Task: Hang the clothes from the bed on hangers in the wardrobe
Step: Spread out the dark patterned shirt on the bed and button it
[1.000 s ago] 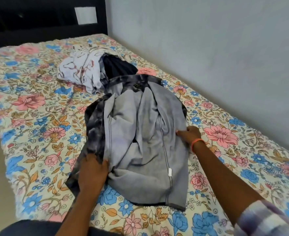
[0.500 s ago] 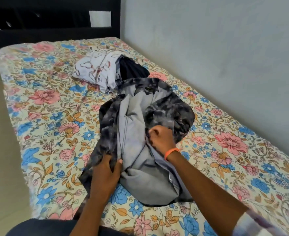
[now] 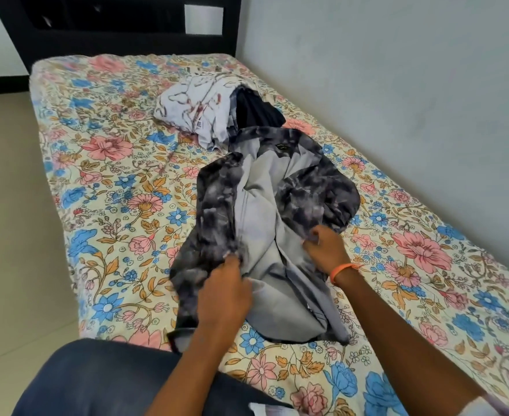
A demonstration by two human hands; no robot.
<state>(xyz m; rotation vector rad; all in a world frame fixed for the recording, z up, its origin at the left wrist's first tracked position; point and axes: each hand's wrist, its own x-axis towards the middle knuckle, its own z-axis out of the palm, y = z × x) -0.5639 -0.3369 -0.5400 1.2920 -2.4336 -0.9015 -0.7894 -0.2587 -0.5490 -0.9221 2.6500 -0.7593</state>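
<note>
A dark grey tie-dye shirt (image 3: 217, 205) with a pale grey inside lies crumpled in the middle of the floral bed (image 3: 112, 175). My left hand (image 3: 224, 291) grips its left front edge near the bed's near side. My right hand (image 3: 325, 250), with an orange band on the wrist, pinches the shirt's right side, which is folded over the pale lining. Behind the shirt lie a white patterned garment (image 3: 193, 106) and a black garment (image 3: 256, 112), bunched together. No hanger or wardrobe is in view.
A grey wall (image 3: 397, 70) runs along the bed's right side. A black headboard (image 3: 112, 40) stands at the far end. Beige floor (image 3: 7, 205) lies to the left. My dark-trousered knee (image 3: 97, 379) is at the bed's near edge.
My right hand has pulled the shirt's right side inward over the lining, and the shirt has bunched up. My left hand has shifted up along the left edge. The view has panned left.
</note>
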